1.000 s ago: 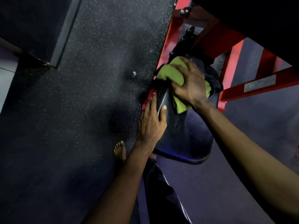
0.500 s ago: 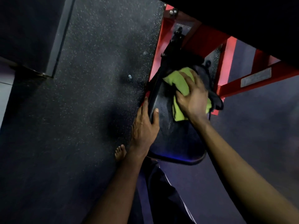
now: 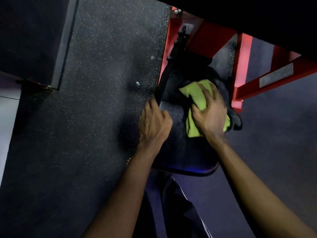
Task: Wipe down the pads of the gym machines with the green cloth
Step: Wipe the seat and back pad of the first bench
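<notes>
Pressing with my right hand (image 3: 210, 114), fingers spread and almost flat, I hold the soft green cloth (image 3: 197, 95) against the black vinyl pad (image 3: 181, 152), a little right of the centre of the frame. The cloth is not pinched. It lies bunched under my palm, and its corners show above my fingers and below my wrist.

My left hand (image 3: 154, 125), at the centre of the frame, has its fingers curled round the left edge of this pad. The picture is blurred there, so I cannot see the fingertips well.

I judge the cloth to be very light and limp. It has no stiffness of its own and it folds easily, so a flat palm moves it better than a pinch at one corner would. The pad looks smooth and a little shiny, with small bright specks. Whether these are drops or grain I cannot tell. I expect a firm surface that gives slightly and lets the cloth slide with little force.

The pad sits on the red steel frame (image 3: 240, 69) in the upper right. It may turn or rock under pressure, so the rim is the good place to hold it, clear of the wiping path.
</notes>
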A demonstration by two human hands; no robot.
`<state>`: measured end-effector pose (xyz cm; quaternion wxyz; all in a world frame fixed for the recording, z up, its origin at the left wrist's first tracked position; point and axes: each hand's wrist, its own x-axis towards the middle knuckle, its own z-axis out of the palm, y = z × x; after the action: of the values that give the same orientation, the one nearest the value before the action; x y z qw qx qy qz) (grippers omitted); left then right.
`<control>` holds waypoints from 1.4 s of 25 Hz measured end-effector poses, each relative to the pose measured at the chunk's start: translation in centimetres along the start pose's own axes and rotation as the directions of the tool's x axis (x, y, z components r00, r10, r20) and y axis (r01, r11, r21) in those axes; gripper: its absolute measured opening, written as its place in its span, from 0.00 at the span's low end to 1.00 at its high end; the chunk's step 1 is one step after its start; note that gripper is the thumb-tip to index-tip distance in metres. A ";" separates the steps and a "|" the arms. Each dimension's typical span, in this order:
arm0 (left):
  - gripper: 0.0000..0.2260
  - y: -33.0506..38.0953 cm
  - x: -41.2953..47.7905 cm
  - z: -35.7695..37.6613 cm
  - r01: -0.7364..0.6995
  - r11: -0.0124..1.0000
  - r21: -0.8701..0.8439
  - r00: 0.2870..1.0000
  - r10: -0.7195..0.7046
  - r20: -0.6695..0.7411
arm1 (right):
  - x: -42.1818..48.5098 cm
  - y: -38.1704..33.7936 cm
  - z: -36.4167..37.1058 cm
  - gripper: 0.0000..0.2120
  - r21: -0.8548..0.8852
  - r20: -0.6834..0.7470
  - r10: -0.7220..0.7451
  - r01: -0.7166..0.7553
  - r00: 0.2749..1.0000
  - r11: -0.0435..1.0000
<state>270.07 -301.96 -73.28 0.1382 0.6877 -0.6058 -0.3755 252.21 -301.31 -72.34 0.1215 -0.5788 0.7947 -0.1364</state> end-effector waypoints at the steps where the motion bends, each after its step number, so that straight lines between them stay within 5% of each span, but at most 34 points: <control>1: 0.28 1.0 1.9 0.4 -0.028 1.000 0.003 1.000 0.028 -0.008 | -1.3 0.7 -0.2 0.31 0.005 -0.016 0.032 -0.032 0.999 0.999; 5: 0.28 2.7 4.8 2.2 -0.135 0.988 0.072 0.990 0.137 -0.021 | 1.2 1.3 -0.2 0.31 -0.028 0.037 -0.016 0.017 0.999 0.999; 9: 0.25 2.5 4.8 2.1 -0.073 0.992 0.107 0.996 0.078 -0.042 | 7.5 1.4 0.0 0.31 -0.029 0.157 -0.144 0.150 0.977 0.988; 14: 0.25 2.9 4.7 2.0 -0.130 0.987 0.098 0.990 0.135 -0.045 | 0.9 5.6 -0.6 0.31 0.188 0.029 0.085 -0.088 0.996 0.978; 21: 0.30 2.9 4.5 2.6 -0.131 0.968 0.214 0.988 0.146 -0.056 | 6.3 4.0 0.0 0.31 0.132 0.062 0.083 -0.090 0.995 0.987; 28: 0.29 3.1 4.4 2.4 -0.216 0.934 0.286 0.974 0.226 -0.001 | -7.2 5.5 -1.9 0.35 0.251 0.127 0.208 -0.234 0.970 0.939; 35: 0.29 2.9 4.5 2.9 -0.200 0.922 0.331 0.975 0.221 -0.026 | 1.1 4.8 -1.4 0.34 0.227 0.106 0.238 -0.256 0.966 0.940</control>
<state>265.87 -306.04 -74.94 0.0811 0.6433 -0.7252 -0.2316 247.09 -300.87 -72.76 0.2368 -0.4604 0.8336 -0.1923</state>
